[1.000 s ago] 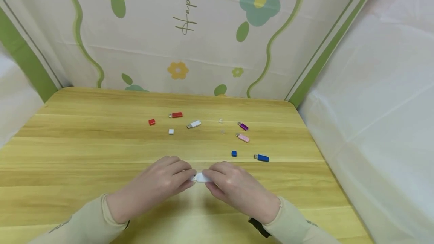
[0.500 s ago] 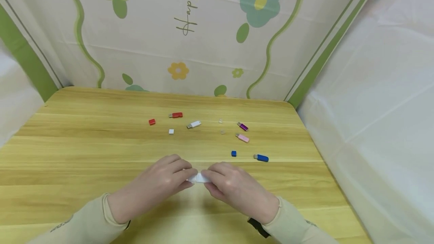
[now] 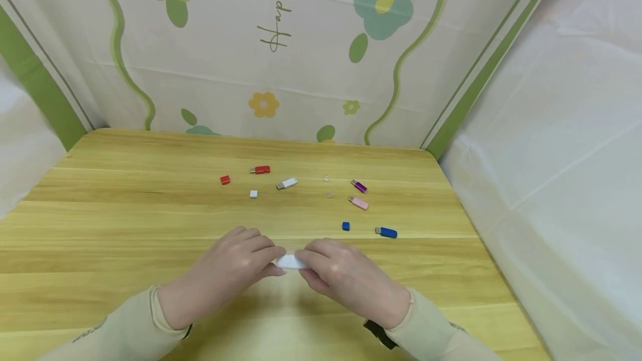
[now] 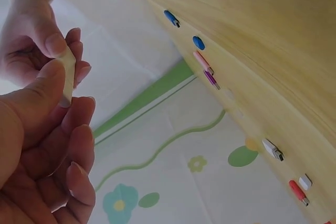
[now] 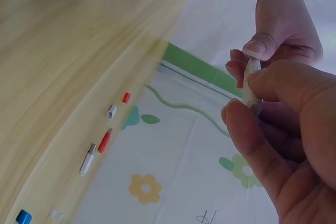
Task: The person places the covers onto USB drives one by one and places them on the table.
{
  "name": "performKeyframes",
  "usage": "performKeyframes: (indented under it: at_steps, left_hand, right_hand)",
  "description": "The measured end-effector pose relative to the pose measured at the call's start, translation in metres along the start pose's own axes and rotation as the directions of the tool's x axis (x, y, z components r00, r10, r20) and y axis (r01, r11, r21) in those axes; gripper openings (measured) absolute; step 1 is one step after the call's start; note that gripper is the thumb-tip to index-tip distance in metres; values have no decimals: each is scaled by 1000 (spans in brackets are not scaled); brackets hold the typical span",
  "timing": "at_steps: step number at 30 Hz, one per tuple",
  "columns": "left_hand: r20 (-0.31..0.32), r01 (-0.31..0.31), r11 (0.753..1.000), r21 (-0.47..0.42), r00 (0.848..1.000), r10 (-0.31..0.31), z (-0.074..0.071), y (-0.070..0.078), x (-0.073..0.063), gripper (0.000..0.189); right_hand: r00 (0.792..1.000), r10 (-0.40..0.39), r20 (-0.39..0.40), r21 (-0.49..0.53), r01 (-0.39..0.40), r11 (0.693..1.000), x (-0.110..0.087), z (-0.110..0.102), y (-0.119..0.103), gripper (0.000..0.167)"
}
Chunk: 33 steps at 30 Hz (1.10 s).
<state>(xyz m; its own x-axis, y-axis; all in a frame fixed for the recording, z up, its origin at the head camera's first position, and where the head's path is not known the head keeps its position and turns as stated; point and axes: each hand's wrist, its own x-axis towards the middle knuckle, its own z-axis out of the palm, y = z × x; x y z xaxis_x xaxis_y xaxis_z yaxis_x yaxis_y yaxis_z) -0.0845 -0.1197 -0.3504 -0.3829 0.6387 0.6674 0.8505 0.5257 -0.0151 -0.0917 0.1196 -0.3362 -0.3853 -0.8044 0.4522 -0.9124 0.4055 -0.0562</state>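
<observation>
The left hand [image 3: 230, 256] and the right hand [image 3: 346, 273] nearly meet above the table [image 3: 125, 210], each with thumb and fingertips closed in a pinch on one white stick [image 3: 291, 262]. The stick sits between the two sets of fingers, both ends covered by them, so whether it is one piece or two is hard to tell. Each wrist view cuts off the nearer hand at the frame's edge. Just beyond the right fingers lie a blue cap [image 3: 346, 226] and a blue stick [image 3: 387, 233]; farther out, two clear caps [image 3: 326, 179] barely show against the wood. Ahead of the left fingers, well apart, is a red cap [image 3: 225, 180], only a sliver of it visible in the left wrist view. A sleeve partly hides the dark strap [image 3: 379, 334] behind the right fingers.
</observation>
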Motion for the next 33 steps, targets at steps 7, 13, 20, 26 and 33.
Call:
performKeyframes:
  at_steps: [7,13,20,26,33]
  left_hand:
    - [1,-9,1000,-4,1000,9,-1,1,0,51]
    - [3,-12,1000,-24,1000,12,-2,0,-1,47]
    - [21,-3,999,-32,1000,4,-3,-2,-3,24]
    - [43,10,1000,-29,999,-9,0,-7,-8,28]
    - [93,69,997,-40,994,-65,8,-21,-15,27]
  right_hand:
    - [1000,1,8,-6,-1,1000,3,1,-1,20]
    - [1000,4,26,0,-4,1000,8,4,-2,19]
    - [998,12,56,-15,-11,1000,12,11,-3,19]
    - [993,45,111,11,-46,999,19,18,-2,15]
    - [975,97,201,51,-109,993,34,27,3,14]
